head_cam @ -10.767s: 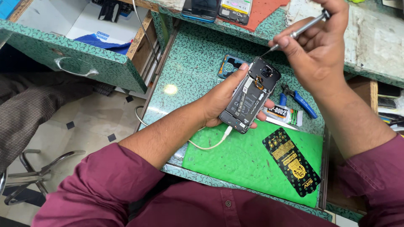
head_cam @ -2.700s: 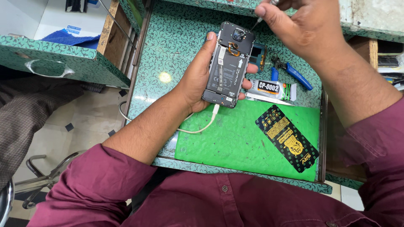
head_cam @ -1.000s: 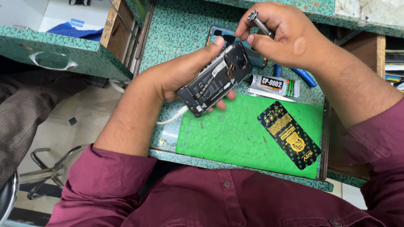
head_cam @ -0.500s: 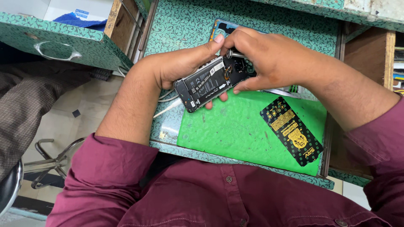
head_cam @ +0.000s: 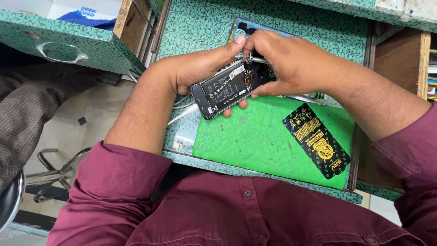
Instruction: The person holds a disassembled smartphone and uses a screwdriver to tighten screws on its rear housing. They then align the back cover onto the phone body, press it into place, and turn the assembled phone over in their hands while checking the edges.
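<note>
The phone (head_cam: 226,89) lies open-backed in your left hand (head_cam: 191,73), held just above the green mat (head_cam: 255,141), its battery facing up and a white cable (head_cam: 182,114) trailing from its lower end. Your left fingers wrap around its edges; your right hand (head_cam: 291,64) pinches a thin metal tool (head_cam: 255,59) at the camera end. You seem to be working a small part near the top. That calls for a steady grip. A black card (head_cam: 318,139) lies on the mat, the back cover (head_cam: 241,27) on the counter (head_cam: 195,23).
</note>
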The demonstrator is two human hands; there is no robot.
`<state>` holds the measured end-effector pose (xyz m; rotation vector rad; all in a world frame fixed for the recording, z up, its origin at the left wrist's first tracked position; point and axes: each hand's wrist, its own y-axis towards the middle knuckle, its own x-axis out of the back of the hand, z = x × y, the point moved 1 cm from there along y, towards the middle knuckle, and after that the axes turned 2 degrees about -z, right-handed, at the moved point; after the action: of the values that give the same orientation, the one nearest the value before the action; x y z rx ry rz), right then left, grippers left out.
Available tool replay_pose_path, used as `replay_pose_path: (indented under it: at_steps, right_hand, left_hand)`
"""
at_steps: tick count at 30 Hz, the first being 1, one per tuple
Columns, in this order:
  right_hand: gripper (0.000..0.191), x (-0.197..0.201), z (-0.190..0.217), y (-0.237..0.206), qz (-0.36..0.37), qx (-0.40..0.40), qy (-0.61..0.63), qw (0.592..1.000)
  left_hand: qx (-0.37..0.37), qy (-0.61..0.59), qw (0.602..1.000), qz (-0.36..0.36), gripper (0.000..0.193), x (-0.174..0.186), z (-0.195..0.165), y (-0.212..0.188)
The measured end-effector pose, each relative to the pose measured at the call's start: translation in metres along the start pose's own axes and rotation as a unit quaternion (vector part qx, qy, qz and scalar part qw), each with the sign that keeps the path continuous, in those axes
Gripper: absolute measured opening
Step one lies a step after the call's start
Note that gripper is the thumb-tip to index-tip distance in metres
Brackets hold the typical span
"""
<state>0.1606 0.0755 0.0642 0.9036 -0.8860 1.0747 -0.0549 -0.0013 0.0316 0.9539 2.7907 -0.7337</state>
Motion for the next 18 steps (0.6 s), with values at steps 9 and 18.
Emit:
replay_pose_path:
  at_steps: [9, 18]
  right_hand:
    - [0.076, 0.009, 0.001, -0.001, -0.019, 0.038, 0.024, 0.999]
    - [0.046, 0.013, -0.007, -0.004, -0.012, 0.002, 0.096, 0.995]
  left_hand:
    - [-0.004, 0.003, 1.0, -0.004, 0.091, 0.002, 0.001, 0.001]
    - [-0.002, -0.006, 1.0, 0.003, 0.092, 0.002, 0.001, 0.003]
